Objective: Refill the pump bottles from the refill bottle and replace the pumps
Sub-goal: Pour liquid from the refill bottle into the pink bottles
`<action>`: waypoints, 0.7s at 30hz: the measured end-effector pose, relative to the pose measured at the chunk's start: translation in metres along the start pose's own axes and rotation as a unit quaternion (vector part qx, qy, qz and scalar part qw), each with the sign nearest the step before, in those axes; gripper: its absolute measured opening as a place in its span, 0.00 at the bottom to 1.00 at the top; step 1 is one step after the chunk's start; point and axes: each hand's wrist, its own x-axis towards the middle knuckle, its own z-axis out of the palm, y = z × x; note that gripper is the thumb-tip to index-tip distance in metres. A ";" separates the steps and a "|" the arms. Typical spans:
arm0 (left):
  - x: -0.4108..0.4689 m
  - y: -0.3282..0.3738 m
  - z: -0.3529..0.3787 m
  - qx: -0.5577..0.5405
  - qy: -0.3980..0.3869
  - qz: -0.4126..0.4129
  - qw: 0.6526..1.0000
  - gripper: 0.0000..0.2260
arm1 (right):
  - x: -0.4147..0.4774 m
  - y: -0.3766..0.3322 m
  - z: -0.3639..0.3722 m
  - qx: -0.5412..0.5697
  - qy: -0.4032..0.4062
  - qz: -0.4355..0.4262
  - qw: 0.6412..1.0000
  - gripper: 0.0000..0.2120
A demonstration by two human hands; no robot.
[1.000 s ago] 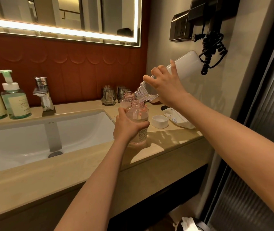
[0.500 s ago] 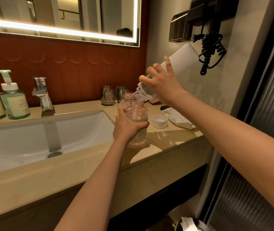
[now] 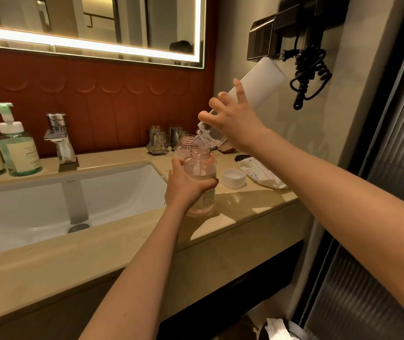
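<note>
Over pump bottle [image 3: 201,169], refill bottle [image 3: 261,79] (steeper)

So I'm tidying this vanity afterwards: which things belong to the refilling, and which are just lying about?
Job: refill bottle, tilted in the right hand; pink bottle, gripped by the left hand; second pink bottle behind it; white cap.
Lying about: two green pump bottles, tap, glasses, wipes packet, wall hair dryer.
</note>
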 end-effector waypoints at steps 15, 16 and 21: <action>-0.001 0.000 -0.001 0.000 -0.004 0.001 1.000 0.40 | 0.002 -0.002 0.001 -0.004 0.010 -0.006 1.000 0.25; 0.000 0.000 0.000 0.002 -0.004 -0.001 1.000 0.40 | 0.002 -0.002 0.000 -0.005 0.010 -0.007 1.000 0.25; 0.000 0.000 0.000 0.001 -0.004 -0.001 1.000 0.40 | 0.001 -0.002 0.000 -0.001 0.008 -0.002 1.000 0.25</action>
